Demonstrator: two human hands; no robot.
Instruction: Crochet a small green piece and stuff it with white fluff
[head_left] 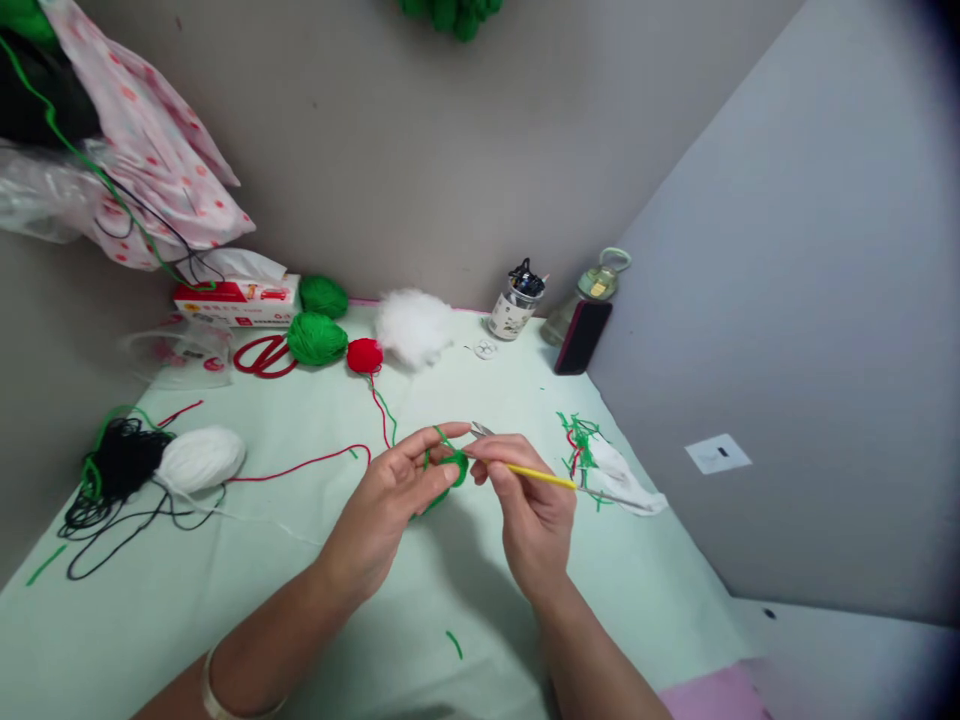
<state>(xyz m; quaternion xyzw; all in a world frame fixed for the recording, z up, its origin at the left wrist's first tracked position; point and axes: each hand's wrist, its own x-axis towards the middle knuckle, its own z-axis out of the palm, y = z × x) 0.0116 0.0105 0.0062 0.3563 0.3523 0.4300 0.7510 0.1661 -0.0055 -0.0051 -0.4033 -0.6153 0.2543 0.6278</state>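
Note:
Between the thumb and fingers of my left hand (401, 490) is a small green crochet piece (456, 466), with green yarn running up over the raised index finger. My right hand (534, 510) grips a crochet hook (536, 474) with a yellow handle; its tip meets the green piece. A silver, pointed metal tip (480, 429) shows just above my right fingers; what it belongs to is hidden. Beyond my hands lie a red yarn ball (365, 356) and a green yarn ball (317, 338), with red and green strands trailing toward me.
Red-handled scissors (266, 357), white stuffing (414, 328) and a tissue box (238, 302) stand at the back. White yarn (202, 459) and black yarn (129, 462) lie left. A pen cup (515, 308), bottle (600, 282), phone (583, 338) and yarn scraps (581, 440) are right.

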